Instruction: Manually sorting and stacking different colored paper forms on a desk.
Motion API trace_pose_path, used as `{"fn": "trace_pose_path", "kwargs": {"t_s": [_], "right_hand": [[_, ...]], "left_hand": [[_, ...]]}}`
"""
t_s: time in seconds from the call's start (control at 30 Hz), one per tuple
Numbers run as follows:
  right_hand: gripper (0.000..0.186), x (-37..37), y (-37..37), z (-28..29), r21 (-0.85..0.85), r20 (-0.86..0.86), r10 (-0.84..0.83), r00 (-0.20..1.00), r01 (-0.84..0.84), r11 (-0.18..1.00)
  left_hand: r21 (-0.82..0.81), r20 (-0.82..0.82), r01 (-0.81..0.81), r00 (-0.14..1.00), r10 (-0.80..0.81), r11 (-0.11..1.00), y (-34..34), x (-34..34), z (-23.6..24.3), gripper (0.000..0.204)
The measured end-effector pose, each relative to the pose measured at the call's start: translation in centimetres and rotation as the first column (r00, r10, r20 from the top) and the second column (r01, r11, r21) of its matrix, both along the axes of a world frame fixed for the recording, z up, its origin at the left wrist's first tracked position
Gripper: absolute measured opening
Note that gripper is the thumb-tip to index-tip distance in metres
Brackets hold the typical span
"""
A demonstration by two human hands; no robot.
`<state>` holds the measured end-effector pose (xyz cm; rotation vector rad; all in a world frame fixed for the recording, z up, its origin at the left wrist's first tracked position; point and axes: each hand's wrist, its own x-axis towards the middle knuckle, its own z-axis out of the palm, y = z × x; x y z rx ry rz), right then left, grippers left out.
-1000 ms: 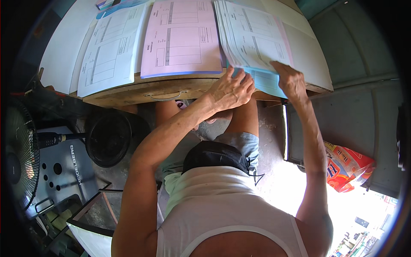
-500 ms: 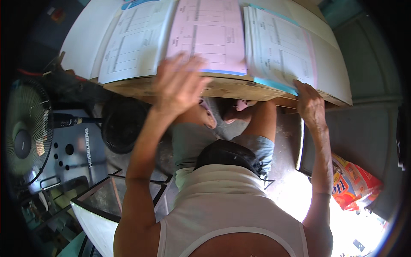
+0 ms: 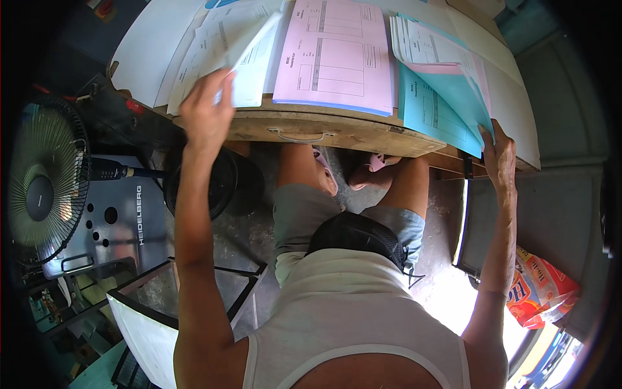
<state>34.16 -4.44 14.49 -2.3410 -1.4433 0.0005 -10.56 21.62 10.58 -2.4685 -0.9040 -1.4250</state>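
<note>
My left hand (image 3: 208, 107) pinches a lifted, curling white sheet (image 3: 254, 37) over the left pile of white printed forms (image 3: 206, 35). In the middle lies a pink stack of forms (image 3: 335, 55) with a blue edge underneath. At the right, my right hand (image 3: 499, 151) has its fingers closed on the near corner of a layered stack of white, pink and teal sheets (image 3: 460, 96); the upper layers are bent up, showing a teal form (image 3: 424, 104) beneath. All the piles lie on a worn wooden desk with a drawer (image 3: 249, 128).
A standing fan (image 3: 40, 198) and a grey metal panel (image 3: 116, 220) are at the left, with a black-rimmed white bin (image 3: 139, 327) below. A red plastic bag (image 3: 538, 292) lies at the lower right beside a grey cabinet (image 3: 544, 214). My legs are under the desk.
My left hand left the right stack, moved to the left pile and lifted a white sheet. My right hand stayed on the right stack, whose corner now curls up, exposing more teal.
</note>
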Motion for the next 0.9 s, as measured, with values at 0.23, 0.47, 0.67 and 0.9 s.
{"fn": "trace_pose_path", "kwargs": {"t_s": [0.23,0.47,0.67,0.9], "right_hand": [[0.035,3.1,-0.3,-1.2,0.329,-0.027,0.071,0.997,-0.058,0.942],[0.04,4.1,0.0,-0.6,0.419,-0.192,-0.043,0.98,0.122,0.9],[0.032,2.5,5.6,2.9,0.442,-0.051,-0.113,0.992,0.124,0.888],[0.012,-3.9,14.0,4.9,0.412,0.445,-0.026,0.895,-0.179,0.893]], "left_hand": [[0.117,-0.661,0.201,0.746,-0.075,0.973,-0.7,12.9,-1.5,0.047],[0.023,-0.686,0.331,0.692,-0.226,0.943,-3.2,12.0,-3.5,0.028],[-0.048,-0.534,0.325,0.791,-0.299,0.945,-3.3,9.9,-3.5,0.029],[0.138,-0.463,0.357,0.848,-0.258,0.924,-4.2,9.5,-4.7,0.021]]}}
